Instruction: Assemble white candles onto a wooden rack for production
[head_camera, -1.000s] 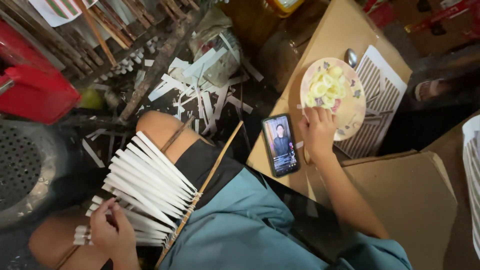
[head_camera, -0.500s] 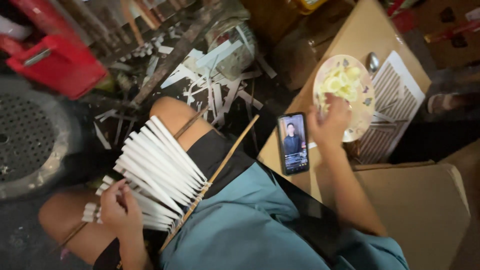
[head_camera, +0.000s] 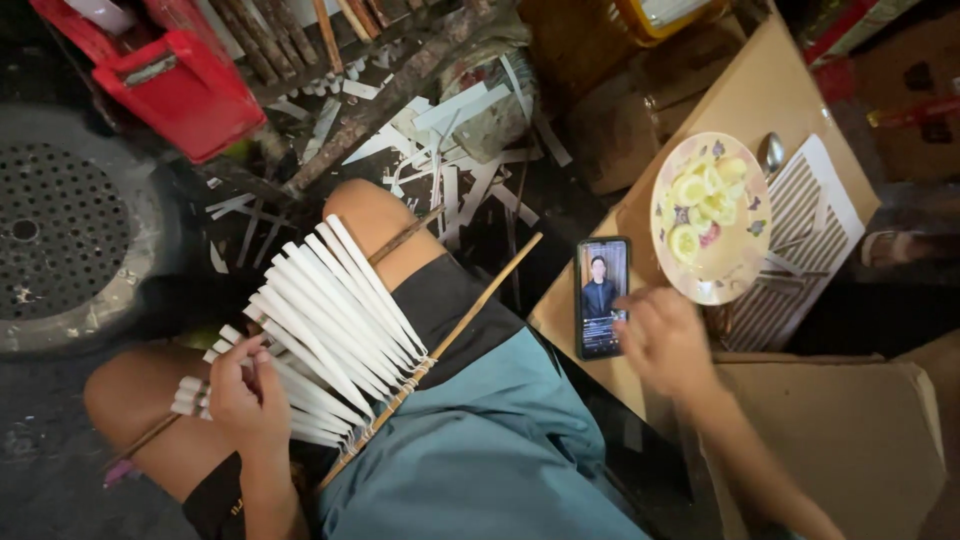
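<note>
Since the earlier frames the right hand (head_camera: 665, 340) has been drawn back from the plate (head_camera: 738, 268) toward the phone (head_camera: 602, 296), and the view has been tilted so that more of the floor (head_camera: 60, 470) at the left is shown. The left hand (head_camera: 248, 392) has been kept on the lower ends of the strips (head_camera: 330, 315).

The strips, white and flat, are fanned across the lap and bound in a row along a thin stick (head_camera: 440, 350); a second stick (head_camera: 400, 238) is laid under their upper ends. The grip of the left hand is closed loosely over the strip ends near the knee, fingers curled on top; how firmly they are pinched cannot be told. The right hand is held just above the desk (head_camera: 745, 95), fingers half curled and empty, beside or touching the phone's edge; which of the two cannot be told.

As far as can be judged, a good share of the binding is done: many strips are already fastened side by side, while part of the stick toward the upper end is still bare. Loose strips and offcuts (head_camera: 460, 130) are scattered on the floor beyond the knee, so material seems to be left. The work is judged to be paused, only one hand being kept on it.

Fruit slices are seen on the plate, a spoon (head_camera: 771, 153) just beside it, and a striped mat (head_camera: 810, 220) beneath.
</note>
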